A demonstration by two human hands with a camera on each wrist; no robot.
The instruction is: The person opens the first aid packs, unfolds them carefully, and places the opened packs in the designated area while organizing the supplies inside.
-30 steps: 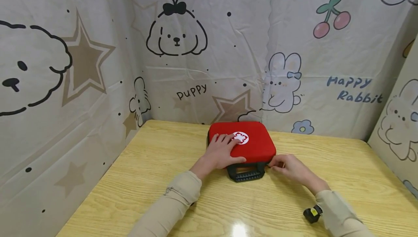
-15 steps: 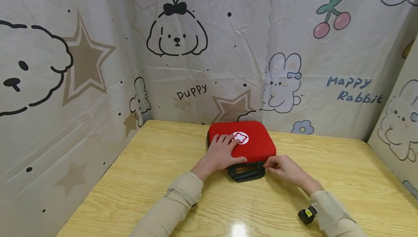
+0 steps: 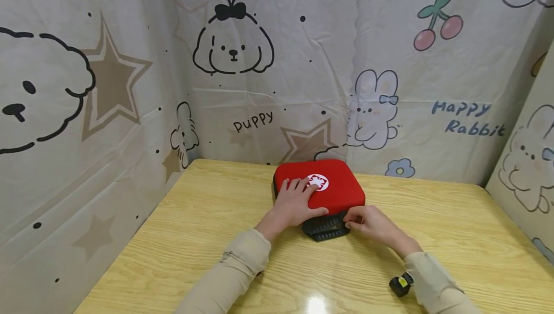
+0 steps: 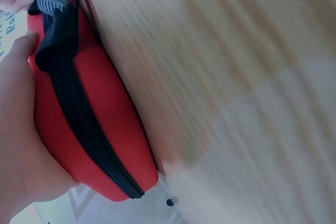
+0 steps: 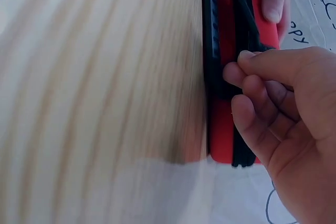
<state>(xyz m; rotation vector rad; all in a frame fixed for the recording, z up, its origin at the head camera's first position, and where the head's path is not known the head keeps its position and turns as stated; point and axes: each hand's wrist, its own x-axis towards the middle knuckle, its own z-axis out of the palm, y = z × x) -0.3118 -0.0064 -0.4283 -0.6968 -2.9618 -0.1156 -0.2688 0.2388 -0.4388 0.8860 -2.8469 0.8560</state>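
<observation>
A red zip-up first-aid case (image 3: 342,186) with a white round emblem (image 3: 318,182) lies on the table, its black carry handle (image 3: 328,234) towards me. My left hand (image 3: 293,207) rests on the left part of the lid, fingers spread, thumb near the front edge. At the front right, beside the handle, my right hand (image 3: 373,223) pinches with thumb and index finger at the black zipper (image 5: 242,142); the zipper pull is hidden between the fingertips. In the left wrist view the zipper track (image 4: 84,121) runs closed along the case's side.
The case stands on a light wooden table (image 3: 207,198), near its back edge. Behind and to the left hangs a printed cloth (image 3: 259,88) with cartoon animals. A small black device with a yellow mark (image 3: 400,285) sits at my right wrist.
My right hand has moved left along the front of the case, from its right corner to the handle. The handle has tipped slightly. My left hand stays on the lid.
</observation>
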